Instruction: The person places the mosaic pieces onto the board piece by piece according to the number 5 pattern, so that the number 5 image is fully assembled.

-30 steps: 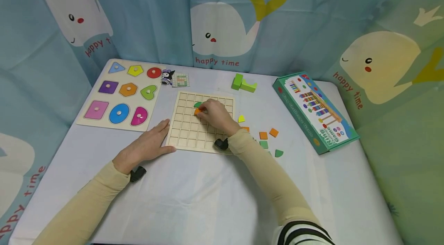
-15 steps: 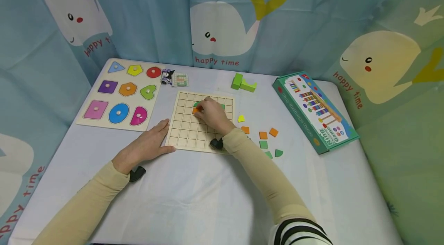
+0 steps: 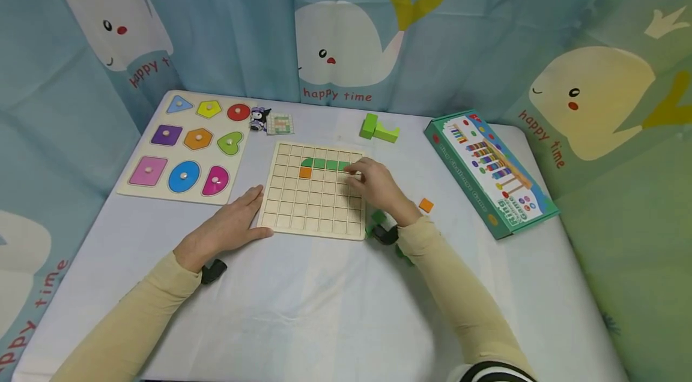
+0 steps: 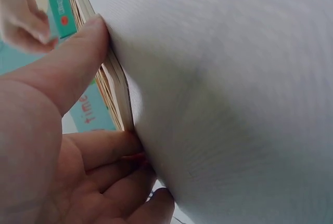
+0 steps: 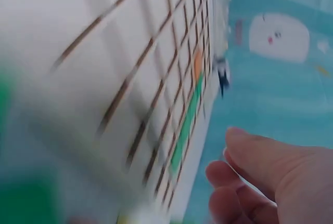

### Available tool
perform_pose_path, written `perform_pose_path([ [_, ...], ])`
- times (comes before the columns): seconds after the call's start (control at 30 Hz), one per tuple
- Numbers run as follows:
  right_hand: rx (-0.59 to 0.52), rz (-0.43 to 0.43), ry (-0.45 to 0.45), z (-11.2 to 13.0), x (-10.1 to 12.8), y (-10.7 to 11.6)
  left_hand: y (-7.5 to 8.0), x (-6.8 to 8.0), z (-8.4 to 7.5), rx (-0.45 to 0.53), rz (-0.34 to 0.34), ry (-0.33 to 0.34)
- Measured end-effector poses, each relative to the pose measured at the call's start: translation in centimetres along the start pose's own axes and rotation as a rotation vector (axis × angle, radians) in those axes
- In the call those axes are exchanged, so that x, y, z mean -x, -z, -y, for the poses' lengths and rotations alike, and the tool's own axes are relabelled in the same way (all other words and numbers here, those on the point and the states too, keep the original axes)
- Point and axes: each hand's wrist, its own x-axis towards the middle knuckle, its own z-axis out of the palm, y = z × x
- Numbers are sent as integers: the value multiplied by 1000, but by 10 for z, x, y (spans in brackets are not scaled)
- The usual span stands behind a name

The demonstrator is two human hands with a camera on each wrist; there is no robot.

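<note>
grid board (image 3: 313, 202): pale matt wood | table cover (image 3: 324, 310): smooth white cloth | box (image 3: 489, 172): glossy printed cardboard

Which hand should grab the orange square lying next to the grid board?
Probably the right hand. It is over the grid board's right edge, near the loose orange square on the table. The left hand rests flat against the board's left edge, across the board from that tile.

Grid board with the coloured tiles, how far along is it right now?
Early on. The grid board holds a short row of green tiles and one orange tile; most cells are bare. The left hand steadies its edge, the right hand sits by the row's end. An orange square waits on the table.
</note>
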Motion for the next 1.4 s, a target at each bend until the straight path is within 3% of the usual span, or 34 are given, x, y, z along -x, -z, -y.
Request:
perform_pose_path([
  [0.2,33,-85,-94,-46,52,34,1,1,1,-5,-3,-12],
  [0.37,91,-106,-186,-78,89,52,2,1,2,-11,3,-14],
  [0.57,124,-86,-236,-95,115,62,1,1,1,-4,12,-9],
  [1.03,117,-10,-354,-96,118,55,0,-1,0,-2,12,-11],
  [1.27,88,-30,-343,-88,113,57,-1,0,0,-7,11,-8],
  [1.4,49,-65,-292,-79,105,54,-1,0,0,-8,6,-8],
])
